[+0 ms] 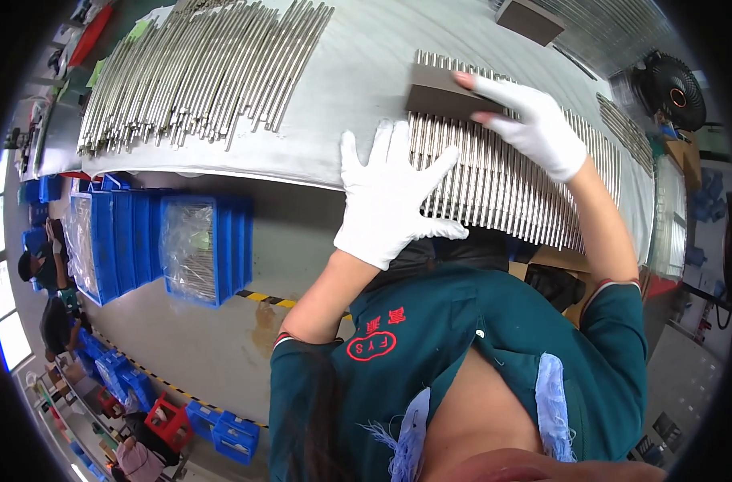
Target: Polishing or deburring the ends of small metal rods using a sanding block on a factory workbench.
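In a white glove with bare fingertips, my right hand (534, 124) grips a dark grey-brown rectangular block (440, 90) at its right end, finger on the far side and thumb on the near side. The block lies across a row of shiny metal rods (502, 181) packed side by side on the table. My white-gloved left hand (394, 189) is spread flat at the left edge of that row, its thumb near the rods' near ends. No object shows in it. My right fingers are slightly blurred.
More thin metal rods (197, 72) lie at the table's far left. A second block (530, 22) sits at the back, with a black fan (675, 92) at the right. Blue crates (213, 249) stand on the floor at left. Other people work farther off at lower left.
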`<state>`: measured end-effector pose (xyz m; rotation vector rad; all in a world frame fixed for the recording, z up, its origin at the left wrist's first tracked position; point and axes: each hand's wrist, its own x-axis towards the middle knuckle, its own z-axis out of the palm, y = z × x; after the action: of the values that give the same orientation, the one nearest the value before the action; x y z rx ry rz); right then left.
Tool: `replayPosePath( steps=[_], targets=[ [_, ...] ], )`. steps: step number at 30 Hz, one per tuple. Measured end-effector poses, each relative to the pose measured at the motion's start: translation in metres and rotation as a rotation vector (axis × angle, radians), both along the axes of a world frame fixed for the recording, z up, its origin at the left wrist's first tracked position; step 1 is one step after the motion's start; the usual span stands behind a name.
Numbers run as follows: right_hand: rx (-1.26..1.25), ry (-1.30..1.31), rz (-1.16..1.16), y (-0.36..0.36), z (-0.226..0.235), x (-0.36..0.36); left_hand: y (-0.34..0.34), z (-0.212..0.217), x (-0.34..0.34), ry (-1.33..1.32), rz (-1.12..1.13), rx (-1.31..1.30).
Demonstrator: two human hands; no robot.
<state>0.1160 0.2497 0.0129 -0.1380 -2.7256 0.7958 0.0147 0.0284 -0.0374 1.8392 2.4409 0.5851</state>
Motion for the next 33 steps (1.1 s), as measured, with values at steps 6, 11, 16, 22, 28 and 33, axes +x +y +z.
replayPosePath(
  steps=[6, 11, 16, 22, 28, 33],
  targets=[
    [0.063, -0.034, 0.041, 0.006, 0.003, 0.001, -0.001, -0.001, 0.001, 0.028, 0.001, 0.011],
    [-0.252, -0.198, -0.270, 0.022, 0.015, 0.092, 0.001, 0.003, 0.001, 0.009, 0.000, 0.002],
    [-0.361, 0.234, -0.473, 0.024, -0.002, 0.123, -0.002, 0.000, -0.003, 0.033, -0.021, 0.017],
    [-0.426, 0.587, -0.765, 0.071, -0.009, 0.164, -0.023, 0.008, -0.002, 0.032, -0.106, -0.042],
    [-0.584, 0.763, -1.024, 0.122, -0.039, 0.197, -0.013, 0.009, 0.003, 0.019, -0.196, -0.030],
    [-0.521, 0.717, -1.013, 0.133, -0.054, 0.208, -0.015, 0.010, 0.000, 0.045, -0.215, -0.047]
  ],
)
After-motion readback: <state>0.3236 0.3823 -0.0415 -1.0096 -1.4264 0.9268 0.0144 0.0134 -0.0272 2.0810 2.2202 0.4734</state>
